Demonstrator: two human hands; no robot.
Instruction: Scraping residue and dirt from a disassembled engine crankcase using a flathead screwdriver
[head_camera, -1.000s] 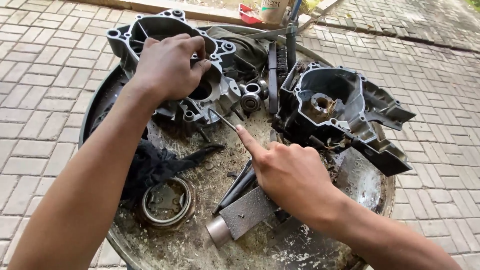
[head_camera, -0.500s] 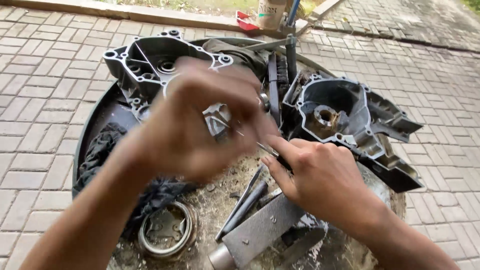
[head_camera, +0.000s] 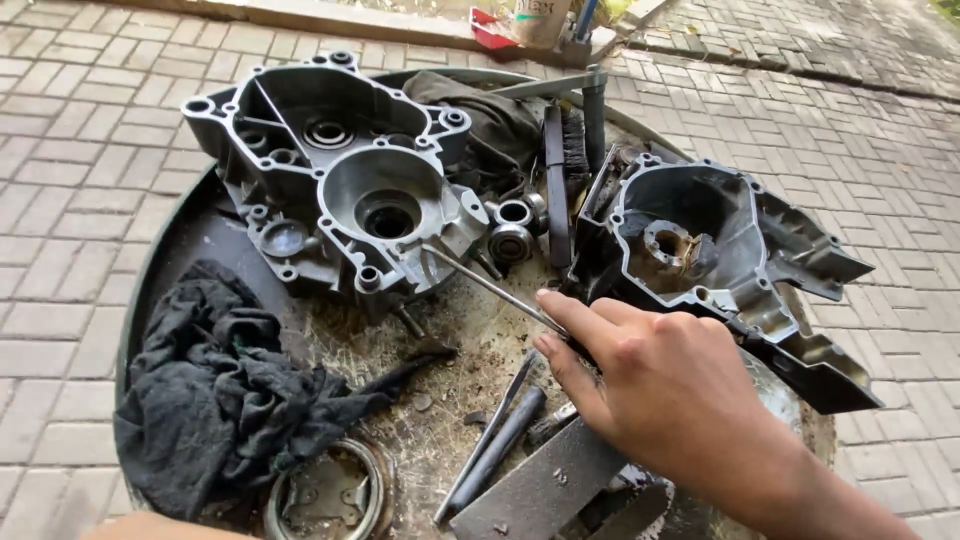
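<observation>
A: The rod (head_camera: 490, 285) runs mid-frame, its tip on the left casing (head_camera: 340, 180), its near end pinched in the right hand (head_camera: 665, 385).

B: Risk?

A: The pinch is light; I judge the tip could skid off the rim toward the bearings (head_camera: 512, 230). Left hand is barely visible, bottom left; grip unknowable.

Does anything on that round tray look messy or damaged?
The tray floor is caked with dirt and grit, and a black rag lies crumpled by the engine casing. No cracks visible. The right hand holds a thin rod.
</observation>
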